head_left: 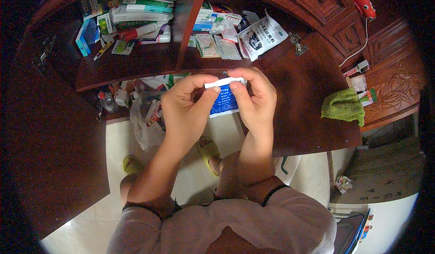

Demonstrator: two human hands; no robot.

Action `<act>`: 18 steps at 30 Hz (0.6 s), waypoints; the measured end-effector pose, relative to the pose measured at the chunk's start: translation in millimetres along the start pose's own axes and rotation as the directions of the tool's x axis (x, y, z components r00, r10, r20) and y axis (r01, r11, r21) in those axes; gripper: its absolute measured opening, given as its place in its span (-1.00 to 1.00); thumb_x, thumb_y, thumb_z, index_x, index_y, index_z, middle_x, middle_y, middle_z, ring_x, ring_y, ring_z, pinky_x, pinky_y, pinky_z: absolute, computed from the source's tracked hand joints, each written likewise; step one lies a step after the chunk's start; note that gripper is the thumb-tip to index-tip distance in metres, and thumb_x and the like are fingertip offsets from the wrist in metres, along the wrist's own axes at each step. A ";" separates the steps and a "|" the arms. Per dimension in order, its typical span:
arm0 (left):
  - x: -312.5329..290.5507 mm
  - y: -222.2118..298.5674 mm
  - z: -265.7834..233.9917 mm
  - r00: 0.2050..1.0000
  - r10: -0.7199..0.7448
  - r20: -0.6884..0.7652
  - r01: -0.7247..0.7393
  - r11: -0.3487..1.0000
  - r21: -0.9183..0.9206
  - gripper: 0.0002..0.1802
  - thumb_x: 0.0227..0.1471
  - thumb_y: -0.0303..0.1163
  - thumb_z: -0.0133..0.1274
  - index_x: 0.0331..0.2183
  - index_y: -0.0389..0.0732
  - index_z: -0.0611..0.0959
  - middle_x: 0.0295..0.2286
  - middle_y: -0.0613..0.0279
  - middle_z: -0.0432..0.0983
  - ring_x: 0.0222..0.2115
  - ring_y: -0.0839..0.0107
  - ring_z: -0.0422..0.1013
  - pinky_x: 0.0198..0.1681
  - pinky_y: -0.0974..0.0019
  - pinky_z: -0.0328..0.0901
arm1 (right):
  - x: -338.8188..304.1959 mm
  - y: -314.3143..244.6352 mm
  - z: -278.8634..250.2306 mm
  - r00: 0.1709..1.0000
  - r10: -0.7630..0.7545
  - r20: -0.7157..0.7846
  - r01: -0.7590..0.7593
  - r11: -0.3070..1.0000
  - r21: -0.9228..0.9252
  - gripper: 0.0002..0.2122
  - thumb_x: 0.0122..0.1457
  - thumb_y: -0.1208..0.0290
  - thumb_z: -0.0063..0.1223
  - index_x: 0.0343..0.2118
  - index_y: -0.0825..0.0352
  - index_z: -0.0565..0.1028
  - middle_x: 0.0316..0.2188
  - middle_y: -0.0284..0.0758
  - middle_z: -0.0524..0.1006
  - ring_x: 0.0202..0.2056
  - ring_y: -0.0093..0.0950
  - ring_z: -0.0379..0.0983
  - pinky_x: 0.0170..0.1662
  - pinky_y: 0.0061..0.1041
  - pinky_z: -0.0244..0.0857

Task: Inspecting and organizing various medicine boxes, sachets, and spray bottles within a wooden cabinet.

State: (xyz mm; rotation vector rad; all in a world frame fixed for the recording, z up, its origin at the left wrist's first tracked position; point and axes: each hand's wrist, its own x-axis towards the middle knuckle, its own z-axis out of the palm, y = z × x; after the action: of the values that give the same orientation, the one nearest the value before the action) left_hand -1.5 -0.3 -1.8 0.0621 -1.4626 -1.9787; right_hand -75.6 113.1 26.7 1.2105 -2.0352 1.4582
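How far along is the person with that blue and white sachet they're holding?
Done: the cabinet door is open, with boxes piled on the shelf inside. In hand: the left hand and right hand both pinch the white top edge of the blue sachet. Left: the sachet still looks sealed, with no tear showing.

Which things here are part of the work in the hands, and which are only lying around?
In hand:
- blue and white sachet, pinched at its top edge by left hand and right hand

Lying about:
- green cloth on the cabinet
- boxes and tubes on the shelf
- white printed packet
- clear plastic bag
- red toy
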 end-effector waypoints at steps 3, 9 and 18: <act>0.2 -0.8 -0.1 1.000 0.002 -0.001 -0.002 1.000 0.004 -0.88 -0.11 -0.59 0.04 -0.40 -0.37 0.55 -0.47 0.27 0.48 -0.48 0.62 0.37 -0.42 0.54 0.30 | 0.6 -0.7 -0.9 1.000 0.001 0.013 -0.001 1.000 -0.008 -0.88 0.00 0.49 0.04 -0.37 0.38 0.48 -0.53 -0.30 0.45 -0.52 -0.53 0.37 -0.46 -0.62 0.22; 0.9 -2.1 -0.3 1.000 0.003 0.001 -0.003 1.000 0.015 -0.88 -0.10 -0.58 0.05 -0.40 -0.37 0.56 -0.48 0.29 0.48 -0.50 0.63 0.36 -0.43 0.55 0.29 | 0.9 -1.7 -1.5 1.000 0.008 0.024 -0.007 1.000 -0.019 -0.88 0.01 0.48 0.03 -0.38 0.38 0.48 -0.53 -0.29 0.45 -0.52 -0.52 0.38 -0.46 -0.62 0.24; 0.5 -2.6 -0.7 1.000 0.015 -0.003 -0.015 1.000 0.023 -0.89 -0.09 -0.57 0.05 -0.40 -0.35 0.56 -0.49 0.29 0.48 -0.49 0.64 0.36 -0.43 0.55 0.28 | 0.2 -1.8 -0.8 1.000 0.002 0.016 -0.002 1.000 -0.030 -0.89 0.01 0.47 0.03 -0.39 0.37 0.48 -0.53 -0.31 0.45 -0.52 -0.53 0.37 -0.46 -0.62 0.23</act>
State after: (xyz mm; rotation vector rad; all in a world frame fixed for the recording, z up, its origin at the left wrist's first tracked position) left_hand -2.8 -0.7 -4.2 0.0633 -1.4794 -1.9494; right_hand -74.4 113.5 28.1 1.2120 -2.0619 1.4184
